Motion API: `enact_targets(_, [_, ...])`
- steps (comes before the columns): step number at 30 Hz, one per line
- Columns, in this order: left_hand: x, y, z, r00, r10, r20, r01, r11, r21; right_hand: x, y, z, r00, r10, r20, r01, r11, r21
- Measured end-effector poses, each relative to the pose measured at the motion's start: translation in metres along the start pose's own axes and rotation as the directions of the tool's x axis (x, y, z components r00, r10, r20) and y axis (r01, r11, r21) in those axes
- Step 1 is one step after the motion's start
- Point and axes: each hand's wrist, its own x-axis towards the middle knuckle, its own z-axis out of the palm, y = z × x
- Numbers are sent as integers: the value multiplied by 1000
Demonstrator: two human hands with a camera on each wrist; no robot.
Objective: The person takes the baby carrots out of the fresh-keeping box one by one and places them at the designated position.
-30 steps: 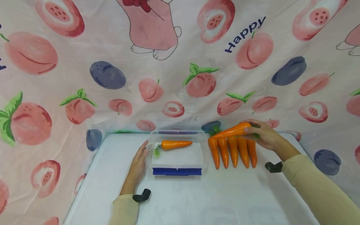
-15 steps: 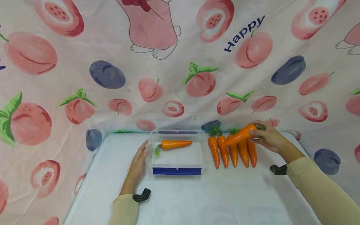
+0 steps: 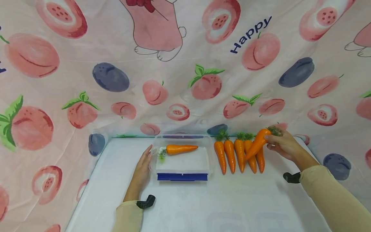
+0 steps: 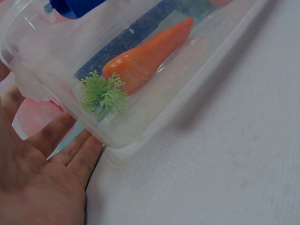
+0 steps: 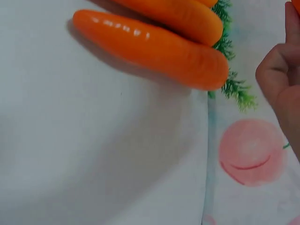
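My right hand (image 3: pixel 283 145) pinches a carrot (image 3: pixel 256 145) near its leafy top, tilted with the tip pointing down and left. It overlaps the right end of a row of several carrots (image 3: pixel 221 158) lying side by side, tips toward me. In the right wrist view my hand (image 5: pixel 283 79) shows only partly at the edge, beyond the row's last carrot (image 5: pixel 154 51). My left hand (image 3: pixel 143 167) rests with fairly straight fingers against the left wall of a clear plastic box (image 3: pixel 182 177) with blue latches. One carrot (image 4: pixel 145 58) lies inside that box, its green leaves to the left.
Everything stands on a white table (image 3: pixel 232 203). Behind it hangs a fruit-printed cloth (image 3: pixel 174 74), close to the table's back edge. Black devices (image 3: pixel 146 202) are worn on both wrists.
My right hand has carried its carrot rightward along the row, turning it from nearly level to steeply tilted. The leaves of the left carrots came into view. My left hand stays put.
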Motion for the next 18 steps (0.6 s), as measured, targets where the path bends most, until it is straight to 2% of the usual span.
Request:
enact_targets(4, [0, 0, 0, 1000, 1, -1, -1, 1000, 2, -2, 3, -8, 998, 35, -54, -40, 995, -87])
enact_targets(9, [-2, 1, 0, 1000, 0, 0, 0, 1000, 1, -2, 7, -16, 992, 68, -108, -91, 969, -229])
enact_targets(18, [-2, 3, 1, 1000, -12, 3, 12, 1000, -4, -6, 17, -29, 992, 57, -113, -74, 986, -148])
